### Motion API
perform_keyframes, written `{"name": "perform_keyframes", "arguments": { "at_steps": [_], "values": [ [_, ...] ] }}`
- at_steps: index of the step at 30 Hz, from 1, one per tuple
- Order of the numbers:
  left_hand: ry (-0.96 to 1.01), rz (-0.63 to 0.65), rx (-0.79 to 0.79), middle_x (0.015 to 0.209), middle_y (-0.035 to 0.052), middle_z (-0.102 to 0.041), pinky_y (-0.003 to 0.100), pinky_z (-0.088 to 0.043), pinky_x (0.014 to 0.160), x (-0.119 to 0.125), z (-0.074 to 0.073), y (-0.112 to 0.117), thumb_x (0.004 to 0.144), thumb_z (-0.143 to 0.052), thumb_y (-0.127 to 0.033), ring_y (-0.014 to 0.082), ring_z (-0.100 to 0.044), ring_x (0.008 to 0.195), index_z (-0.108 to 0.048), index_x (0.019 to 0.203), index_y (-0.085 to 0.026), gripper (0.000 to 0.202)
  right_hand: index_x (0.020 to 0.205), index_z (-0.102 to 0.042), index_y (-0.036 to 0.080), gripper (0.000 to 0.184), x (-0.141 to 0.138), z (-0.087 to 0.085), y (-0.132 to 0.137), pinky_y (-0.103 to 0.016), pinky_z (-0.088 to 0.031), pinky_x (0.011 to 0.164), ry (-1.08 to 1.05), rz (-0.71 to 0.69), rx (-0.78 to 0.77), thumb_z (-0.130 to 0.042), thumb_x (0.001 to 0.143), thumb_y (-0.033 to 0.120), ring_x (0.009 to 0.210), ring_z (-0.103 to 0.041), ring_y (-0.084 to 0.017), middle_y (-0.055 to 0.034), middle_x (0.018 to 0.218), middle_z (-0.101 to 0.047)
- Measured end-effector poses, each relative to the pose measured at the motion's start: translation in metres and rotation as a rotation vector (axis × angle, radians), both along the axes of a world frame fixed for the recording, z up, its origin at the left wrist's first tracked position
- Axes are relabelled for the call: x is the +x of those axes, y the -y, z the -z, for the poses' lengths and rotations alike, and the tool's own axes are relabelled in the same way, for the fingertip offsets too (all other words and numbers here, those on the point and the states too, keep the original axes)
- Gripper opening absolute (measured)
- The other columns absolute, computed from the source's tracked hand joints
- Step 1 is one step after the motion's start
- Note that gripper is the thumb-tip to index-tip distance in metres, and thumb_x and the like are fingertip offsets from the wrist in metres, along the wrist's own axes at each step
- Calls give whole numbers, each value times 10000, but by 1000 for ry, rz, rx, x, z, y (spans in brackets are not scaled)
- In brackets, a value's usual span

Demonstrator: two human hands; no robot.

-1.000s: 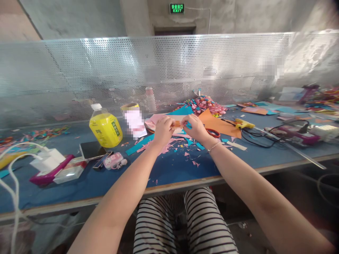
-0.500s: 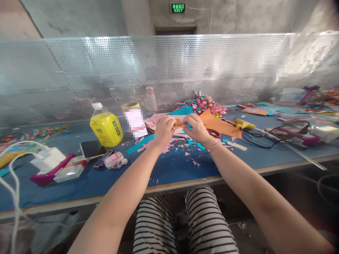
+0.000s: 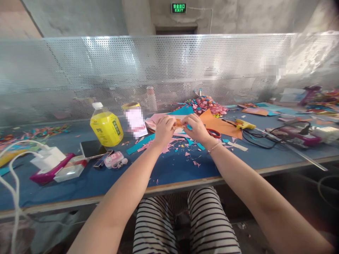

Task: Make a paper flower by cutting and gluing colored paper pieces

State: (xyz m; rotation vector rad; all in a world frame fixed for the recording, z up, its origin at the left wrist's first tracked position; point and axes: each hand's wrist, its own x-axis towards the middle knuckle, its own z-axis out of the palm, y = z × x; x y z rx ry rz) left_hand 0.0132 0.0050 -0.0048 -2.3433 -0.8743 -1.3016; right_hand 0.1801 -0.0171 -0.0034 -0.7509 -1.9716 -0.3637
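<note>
While both hands are positioned above the blue table (image 3: 182,169), the left hand (image 3: 164,129) and the right hand (image 3: 195,128) pinch one small orange piece (image 3: 179,123) between them; the fingers conceal its ends. One blue scrap (image 3: 189,127) shows at the right fingertips; whether it is gripped cannot be determined. One orange sheet (image 3: 221,127) lies to the right. One red loop handle (image 3: 217,134) is partly hidden behind the right hand. One yellow bottle (image 3: 106,130) stands left; its Chinese label is not clearly legible. One card (image 3: 135,121), right of the bottle, is pixelated. The far sign (image 3: 178,8) reads "安全出口 EXIT". Two purple-edged power strips are visible: one near left (image 3: 51,171), one right (image 3: 304,138), the latter partly covered by cables.
</note>
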Motion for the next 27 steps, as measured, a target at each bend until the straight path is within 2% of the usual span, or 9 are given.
{"name": "perform_keyframes", "arguments": {
  "at_steps": [11, 15, 17, 20, 24, 27],
  "values": [
    [-17, -16, 67, 743, 11, -524, 315, -338, 730, 0, 1, -1, 738, -422, -63, 169, -463, 790, -453, 717, -217, 158, 775, -501, 208, 98, 2, 1, -1, -345, -391, 743, 40, 27, 3, -459, 746, 124, 814, -478, -185, -44, 816, -548],
    [19, 15, 18, 716, 8, -517, 309, -345, 718, 0, 0, -1, 735, -452, -76, 160, -463, 760, -450, 693, -202, 133, 804, -478, 205, 109, 1, 2, -3, -357, -403, 758, -33, 20, -1, -459, 733, 124, 825, -478, -186, -48, 825, -529],
    [91, 56, -68, 692, 3, -507, 294, -352, 692, 2, -2, -1, 731, -482, -95, 148, -462, 730, -439, 660, -192, 128, 857, -463, 201, 150, 0, 2, -4, -359, -415, 760, -141, 32, -10, -474, 722, 137, 839, -477, -187, -55, 850, -516],
    [292, 159, -296, 638, -13, -477, 252, -354, 606, 6, -4, 1, 738, -543, -191, 114, -449, 639, -428, 630, -180, 158, 953, -444, 195, 256, -1, 4, -8, -362, -430, 764, -281, 50, -88, -527, 711, 201, 867, -485, -190, -69, 907, -507],
    [583, 297, -653, 559, -50, -394, 213, -327, 513, 11, -2, -1, 667, -641, -332, 71, -397, 525, -412, 597, -171, 289, 1033, -429, 192, 406, -1, 7, -14, -397, -405, 847, -412, 77, -259, -594, 678, 299, 998, -475, -214, -97, 1028, -500],
    [705, 377, -846, 561, -54, -414, 206, -323, 495, 12, 3, -7, 595, -699, -341, 62, -411, 516, -454, 628, -162, 305, 1022, -438, 199, 433, -1, 10, -20, -372, -433, 821, -528, -15, -466, -609, 659, 363, 997, -497, -204, -95, 1068, -501]
  ]
}}
